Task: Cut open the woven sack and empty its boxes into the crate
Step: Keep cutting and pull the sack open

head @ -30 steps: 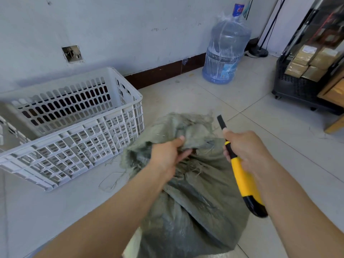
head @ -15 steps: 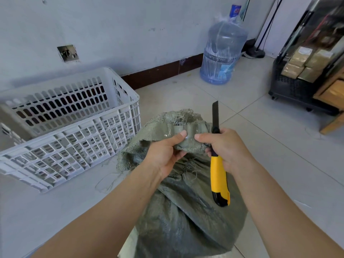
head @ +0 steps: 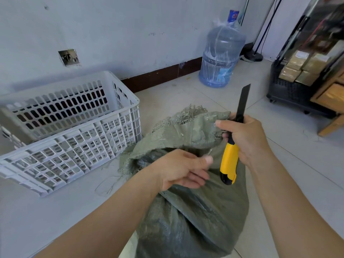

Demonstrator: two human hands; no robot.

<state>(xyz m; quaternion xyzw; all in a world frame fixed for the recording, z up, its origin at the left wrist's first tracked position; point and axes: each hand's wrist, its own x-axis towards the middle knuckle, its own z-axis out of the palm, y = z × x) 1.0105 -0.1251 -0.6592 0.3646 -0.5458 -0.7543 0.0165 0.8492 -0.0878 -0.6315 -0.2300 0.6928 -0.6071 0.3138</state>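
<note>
Head view shows the woven sack [head: 191, 211] standing on the tiled floor [head: 297, 174], still bulging and with none of its boxes visible. Its frayed top flap is lifted and spread between both hands. The right hand [head: 243, 136] is wrapped around a yellow utility knife [head: 229, 159] and also pinches the right end of the flap under its thumb; the black blade is extended and points up and away, clear of the cloth. The left hand [head: 183, 169] is loosely curled just below the flap, thumb pressed to forefinger on what looks like a thread or stitch — too fine to tell for certain.

Risks, as I judge them: the exposed blade sits close to the left hand's fingers, so a jerk while the right hand does two jobs at once could nick skin. A deep cut through the cloth could slice the boxes inside. A full, soft sack may also slump or tip once its neck is freed.

The white crate [head: 70, 131] stands tilted near the wall, just left of the sack, its open mouth facing this way — nothing lies between them but loose threads on the floor. A water jug [head: 222, 58] stands by the skirting beyond, and a black cart [head: 290, 90] stacked with cartons [head: 299, 67] stands well apart at the right.
</note>
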